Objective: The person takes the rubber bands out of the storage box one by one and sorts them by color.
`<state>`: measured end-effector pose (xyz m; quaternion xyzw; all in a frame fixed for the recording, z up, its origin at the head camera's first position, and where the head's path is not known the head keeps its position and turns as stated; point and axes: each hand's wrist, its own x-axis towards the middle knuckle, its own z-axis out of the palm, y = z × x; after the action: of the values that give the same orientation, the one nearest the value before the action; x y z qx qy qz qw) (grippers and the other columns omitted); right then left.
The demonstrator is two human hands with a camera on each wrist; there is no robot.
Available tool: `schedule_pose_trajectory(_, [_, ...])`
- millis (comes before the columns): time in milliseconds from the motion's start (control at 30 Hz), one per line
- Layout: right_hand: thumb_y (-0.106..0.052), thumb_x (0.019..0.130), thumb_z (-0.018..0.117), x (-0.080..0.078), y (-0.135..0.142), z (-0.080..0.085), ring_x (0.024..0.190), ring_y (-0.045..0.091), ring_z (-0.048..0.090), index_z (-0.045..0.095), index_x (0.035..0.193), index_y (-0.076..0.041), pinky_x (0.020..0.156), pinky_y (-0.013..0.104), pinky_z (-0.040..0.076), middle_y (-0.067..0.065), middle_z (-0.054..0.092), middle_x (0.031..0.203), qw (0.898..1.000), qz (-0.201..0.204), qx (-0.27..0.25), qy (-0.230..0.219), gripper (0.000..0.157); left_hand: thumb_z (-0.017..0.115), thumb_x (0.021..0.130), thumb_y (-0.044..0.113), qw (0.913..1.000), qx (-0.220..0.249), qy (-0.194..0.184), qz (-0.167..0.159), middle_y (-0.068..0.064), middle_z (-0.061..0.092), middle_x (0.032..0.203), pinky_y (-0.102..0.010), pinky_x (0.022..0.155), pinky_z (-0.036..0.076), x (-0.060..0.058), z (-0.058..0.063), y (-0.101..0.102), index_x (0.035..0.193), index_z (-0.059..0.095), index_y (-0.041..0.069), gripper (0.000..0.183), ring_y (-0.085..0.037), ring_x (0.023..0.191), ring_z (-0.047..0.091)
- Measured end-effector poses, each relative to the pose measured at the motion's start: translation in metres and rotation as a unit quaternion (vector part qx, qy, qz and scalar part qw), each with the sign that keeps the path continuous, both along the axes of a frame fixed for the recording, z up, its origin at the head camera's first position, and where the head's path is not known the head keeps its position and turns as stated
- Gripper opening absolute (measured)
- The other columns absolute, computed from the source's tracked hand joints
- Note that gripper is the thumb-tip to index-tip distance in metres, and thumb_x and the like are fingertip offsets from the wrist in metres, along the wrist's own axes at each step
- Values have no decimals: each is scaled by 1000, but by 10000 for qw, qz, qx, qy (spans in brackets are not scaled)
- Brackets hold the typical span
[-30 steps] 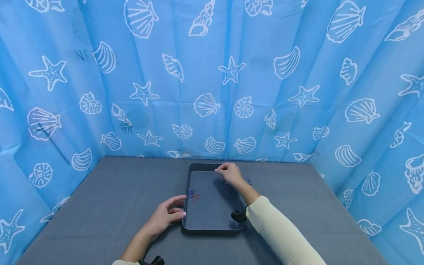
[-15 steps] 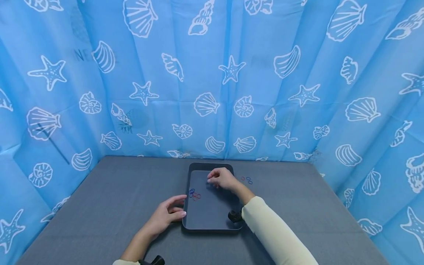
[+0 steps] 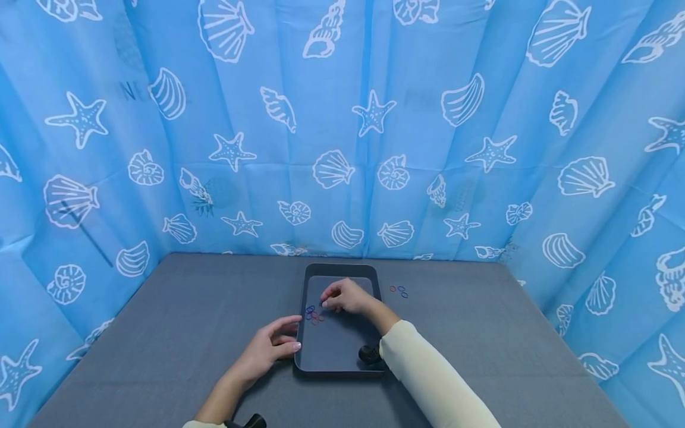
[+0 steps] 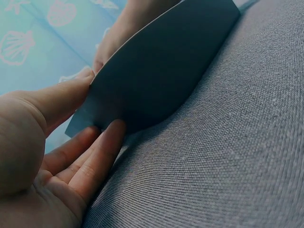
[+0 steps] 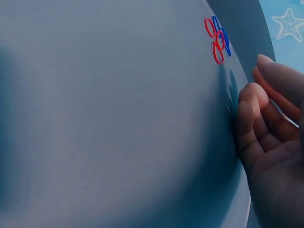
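Observation:
A dark grey rectangular tray (image 3: 342, 373) lies on the table. My left hand (image 3: 270, 345) rests at its left side, index finger and thumb spread along the wall. In the left wrist view, the fingertips (image 4: 114, 130) touch the outer wall. Over the left half of the tray, my right hand (image 3: 348, 297) has curled fingers, thumb and index together at a tiny dark ring (image 3: 322, 302), mostly hidden by the fingertips. Just beyond them a cluster of small red and blue rings (image 3: 313, 317) lies on the tray floor; the red rings (image 5: 218, 52) overlap the blue ones.
Right of the tray, a red ring (image 3: 393, 289) and two blue rings (image 3: 402, 291) lie on the grey table (image 3: 481, 339). A blue curtain (image 3: 342, 196) with white shells hangs behind and at both sides. The tray has a raised rim all round.
My right hand has moved left and toward me, from the tray's far right to close by the ring cluster. The rings right of the tray have come into full view. My left hand stays put.

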<state>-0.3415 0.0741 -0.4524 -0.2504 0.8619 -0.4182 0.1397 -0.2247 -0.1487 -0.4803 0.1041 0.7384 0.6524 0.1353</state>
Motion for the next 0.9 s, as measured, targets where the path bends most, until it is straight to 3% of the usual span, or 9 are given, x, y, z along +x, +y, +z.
schedule_pose_trajectory(167, [-17, 80, 62, 1, -4, 1, 68, 13, 54, 65, 87, -13, 58, 27, 46, -3, 60, 78, 9991, 249, 345, -11, 9, 60, 81, 19, 9999, 83, -81, -30, -15, 41, 124, -35, 75, 48, 1, 3, -1, 129, 39, 17, 52, -24, 98, 52])
schedule_pose_trajectory(367, [-14, 77, 65, 2, -5, 0, 66, 12, 52, 65, 85, -15, 59, 25, 43, -3, 60, 74, 9973, 443, 570, 117, 8, 61, 80, 16, 9999, 52, -107, -13, -18, 40, 123, -35, 75, 48, 9, 21, 1, 129, 39, 13, 53, -24, 97, 53])
schedule_pose_trajectory(600, [-16, 76, 65, 2, -6, -3, 65, 12, 51, 65, 86, -19, 59, 26, 43, -5, 58, 72, 9952, 560, 760, 263, 11, 62, 79, 19, 10000, 18, -37, 80, -14, 42, 122, -34, 74, 48, 1, 1, 0, 128, 41, 19, 53, -22, 96, 53])
schedule_pose_trajectory(900, [-17, 76, 65, 4, -6, -3, 63, 11, 49, 65, 85, -20, 56, 25, 41, -4, 56, 70, 9933, 619, 872, 437, 10, 61, 80, 18, 10000, 73, 61, 31, -15, 42, 123, -34, 74, 48, 1, 1, -1, 128, 41, 17, 52, -23, 96, 54])
